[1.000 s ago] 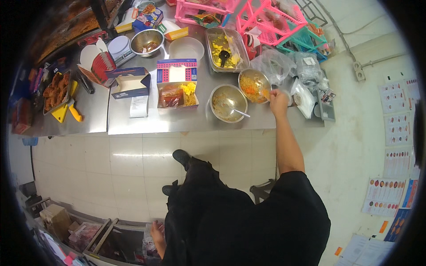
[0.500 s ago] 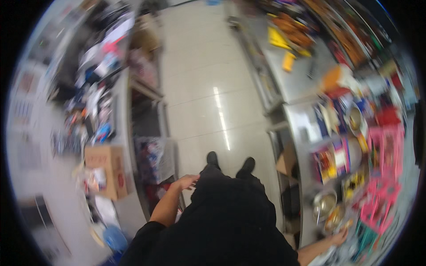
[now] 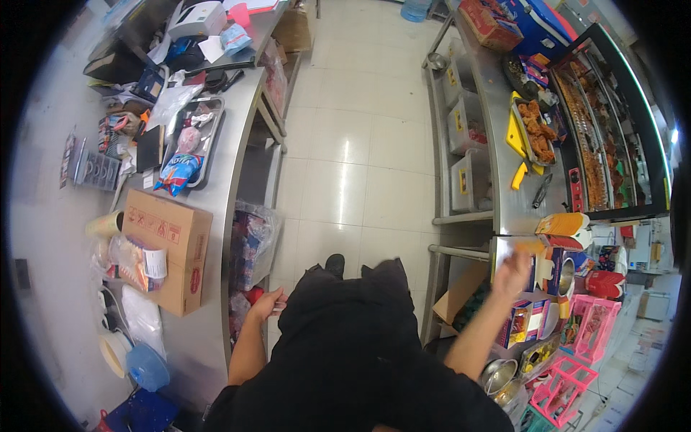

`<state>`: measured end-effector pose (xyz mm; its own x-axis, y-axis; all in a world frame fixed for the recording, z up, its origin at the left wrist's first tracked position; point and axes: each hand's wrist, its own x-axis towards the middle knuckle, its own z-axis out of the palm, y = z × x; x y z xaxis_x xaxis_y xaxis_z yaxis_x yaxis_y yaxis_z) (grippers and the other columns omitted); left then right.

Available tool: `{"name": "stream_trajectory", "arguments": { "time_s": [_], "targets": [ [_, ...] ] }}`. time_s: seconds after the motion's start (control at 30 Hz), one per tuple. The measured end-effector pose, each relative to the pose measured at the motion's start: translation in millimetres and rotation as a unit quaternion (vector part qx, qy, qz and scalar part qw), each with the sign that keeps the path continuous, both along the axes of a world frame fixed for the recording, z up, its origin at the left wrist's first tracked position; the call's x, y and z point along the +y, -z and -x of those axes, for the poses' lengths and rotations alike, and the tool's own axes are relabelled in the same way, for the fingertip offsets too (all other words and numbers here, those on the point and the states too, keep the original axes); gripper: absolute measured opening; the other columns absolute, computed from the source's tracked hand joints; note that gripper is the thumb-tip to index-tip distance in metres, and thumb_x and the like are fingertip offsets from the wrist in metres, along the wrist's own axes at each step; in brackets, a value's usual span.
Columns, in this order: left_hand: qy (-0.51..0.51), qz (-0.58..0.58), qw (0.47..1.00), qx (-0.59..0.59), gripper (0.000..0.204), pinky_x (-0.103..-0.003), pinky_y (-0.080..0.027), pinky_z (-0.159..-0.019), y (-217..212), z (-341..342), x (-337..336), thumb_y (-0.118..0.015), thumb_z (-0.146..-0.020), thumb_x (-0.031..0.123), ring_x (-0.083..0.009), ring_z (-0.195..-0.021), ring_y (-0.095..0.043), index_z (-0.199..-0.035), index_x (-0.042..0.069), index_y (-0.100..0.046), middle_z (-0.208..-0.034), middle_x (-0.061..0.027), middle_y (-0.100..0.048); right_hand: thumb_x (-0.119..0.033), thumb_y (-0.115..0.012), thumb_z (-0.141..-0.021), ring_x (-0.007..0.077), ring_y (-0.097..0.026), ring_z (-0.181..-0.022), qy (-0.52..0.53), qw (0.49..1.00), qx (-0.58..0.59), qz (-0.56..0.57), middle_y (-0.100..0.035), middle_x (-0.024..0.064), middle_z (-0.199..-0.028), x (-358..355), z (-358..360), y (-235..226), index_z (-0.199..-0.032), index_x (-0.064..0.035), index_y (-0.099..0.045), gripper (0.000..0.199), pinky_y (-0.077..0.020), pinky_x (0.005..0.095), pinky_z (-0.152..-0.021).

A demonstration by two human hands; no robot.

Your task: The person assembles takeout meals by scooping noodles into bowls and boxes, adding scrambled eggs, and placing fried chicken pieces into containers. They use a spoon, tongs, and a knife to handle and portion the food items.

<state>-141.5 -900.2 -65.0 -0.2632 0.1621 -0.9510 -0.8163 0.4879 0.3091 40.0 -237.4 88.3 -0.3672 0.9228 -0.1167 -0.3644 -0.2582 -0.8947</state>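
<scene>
I stand in black clothes in an aisle between two steel counters. My left hand hangs by the edge of the left counter, fingers curled, next to plastic-wrapped goods on the shelf below. Whether it holds anything is not clear. My right hand is raised and blurred over the right counter, fingers apart, just left of a stack of coloured boxes and above small cartons.
The left counter carries a cardboard box, a tray with a blue snack bag, papers and a white device. On the right are fried food, a glass display case, pink racks and steel bowls.
The view has swung from facing the bowl counter to looking along the aisle. My right hand has left the bowls and is now lifted; my left hand has dropped to the left counter's edge.
</scene>
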Motion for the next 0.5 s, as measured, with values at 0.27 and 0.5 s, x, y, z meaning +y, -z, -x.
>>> {"name": "stream_trajectory", "arguments": {
  "time_s": [0.27, 0.5],
  "targets": [
    [-0.161, -0.070, 0.984, 0.009, 0.046, -0.042, -0.051, -0.092, 35, -15, -3, -0.057, -0.105, 0.045, -0.0209, -0.107, -0.063, -0.124, 0.005, -0.068, -0.121, -0.0050, -0.069, -0.008, -0.071, -0.097, 0.0116, -0.064, -0.096, -0.207, 0.970, -0.116, 0.044, -0.070, 0.0003, -0.106, -135, 310, 13, -0.120, -0.0103, -0.064, 0.024, -0.0460, 0.0301, -0.082],
    [-0.156, -0.030, 0.975, 0.152, 0.041, -0.032, -0.050, -0.087, 35, -2, 47, -0.058, -0.105, 0.041, -0.0143, -0.099, -0.062, -0.121, 0.005, -0.069, -0.109, -0.0049, -0.070, -0.004, -0.071, -0.095, 0.0159, -0.066, -0.097, -0.520, 0.831, -0.162, -0.117, -0.071, 0.0049, -0.102, -280, 523, 44, -0.109, -0.0027, -0.068, 0.014, -0.0507, 0.0305, -0.091]
  ]
}}
